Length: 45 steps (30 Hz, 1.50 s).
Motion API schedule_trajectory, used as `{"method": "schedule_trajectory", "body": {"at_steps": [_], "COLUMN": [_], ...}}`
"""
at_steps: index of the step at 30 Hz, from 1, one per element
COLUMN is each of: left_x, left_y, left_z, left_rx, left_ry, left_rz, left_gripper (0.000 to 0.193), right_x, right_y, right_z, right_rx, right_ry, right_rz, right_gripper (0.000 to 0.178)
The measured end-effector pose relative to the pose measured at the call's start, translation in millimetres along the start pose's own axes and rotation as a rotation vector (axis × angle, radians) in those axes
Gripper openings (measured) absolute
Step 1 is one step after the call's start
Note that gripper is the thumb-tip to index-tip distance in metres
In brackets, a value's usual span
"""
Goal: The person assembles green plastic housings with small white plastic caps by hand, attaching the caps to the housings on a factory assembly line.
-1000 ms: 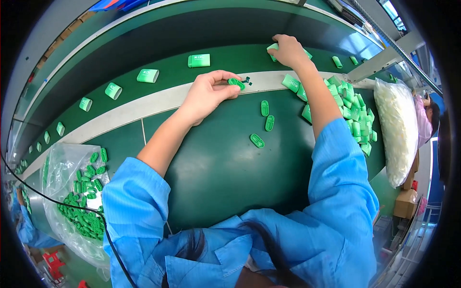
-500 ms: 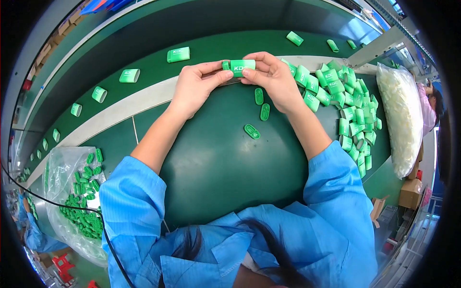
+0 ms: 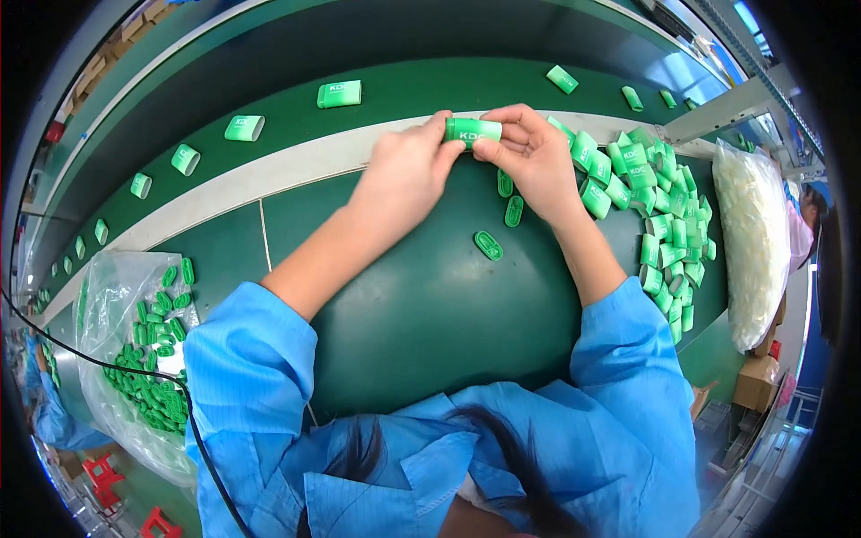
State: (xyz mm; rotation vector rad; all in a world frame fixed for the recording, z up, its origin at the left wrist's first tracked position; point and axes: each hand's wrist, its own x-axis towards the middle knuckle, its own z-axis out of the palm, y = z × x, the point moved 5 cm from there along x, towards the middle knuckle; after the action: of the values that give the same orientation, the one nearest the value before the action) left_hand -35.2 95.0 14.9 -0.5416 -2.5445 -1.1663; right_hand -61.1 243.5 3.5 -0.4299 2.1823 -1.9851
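Beyond the middle of the green table, my right hand (image 3: 541, 170) grips a short, flattened, light-green casing (image 3: 477, 132) by its right end. My left hand (image 3: 395, 179), partly blurred, has its thumb and fingers closed at the other end, on a darker green end cap (image 3: 449, 131). That cap now sits against the casing; whether it is fully seated I cannot tell. Just below my right hand, several loose oval green caps (image 3: 488, 245) lie on the table. A heap of similar green casings (image 3: 679, 233) lies to the right of my right forearm.
A clear plastic bag (image 3: 99, 309) of green caps lies open at the left. More casings (image 3: 340, 93) rest spaced out along the green conveyor belt (image 3: 287, 121) behind a pale rail (image 3: 296, 167). At the far right stands a full bag of pale pieces (image 3: 750, 242).
My left hand has moved right, bringing the end cap against the casing and closing the gap between them. The view has shifted slightly.
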Motion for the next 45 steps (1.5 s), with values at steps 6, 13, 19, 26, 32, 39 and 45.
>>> {"method": "schedule_trajectory", "body": {"at_steps": [6,13,19,26,32,39,45], "left_x": [-7.3,21.1,72.2,55.0,-20.8,-3.0,20.5], "left_y": [14.6,-24.3,-63.0,-33.1,39.4,28.9,-4.8], "left_z": [8.4,13.6,1.1,0.3,26.6,22.4,19.9], "left_rx": [0.039,-0.204,0.072,0.185,-0.155,-0.109,-0.204], "left_ry": [0.005,-0.1,-0.093,-0.095,-0.634,-0.47,-0.378], "left_rz": [-0.019,-0.224,-0.281,0.216,0.352,-0.002,-0.324], "left_gripper": [0.032,0.027,0.036,0.034,0.041,0.017,0.041], "right_x": [-5.8,19.1,95.2,117.4,65.8,5.1,-4.2], "right_y": [0.5,11.1,6.0,35.5,-9.5,5.2,-0.2], "right_z": [4.8,-8.5,-77.9,-117.1,-77.4,-42.0,-20.6], "right_rx": [-0.014,-0.132,-1.328,-1.477,-1.234,0.047,0.047], "right_ry": [0.1,0.074,0.31,0.183,0.183,-0.141,-0.077], "right_rz": [-0.097,0.01,-0.36,0.012,-0.259,0.221,0.009], "right_gripper": [0.023,0.023,0.034,0.033,0.034,0.028,0.026]}}
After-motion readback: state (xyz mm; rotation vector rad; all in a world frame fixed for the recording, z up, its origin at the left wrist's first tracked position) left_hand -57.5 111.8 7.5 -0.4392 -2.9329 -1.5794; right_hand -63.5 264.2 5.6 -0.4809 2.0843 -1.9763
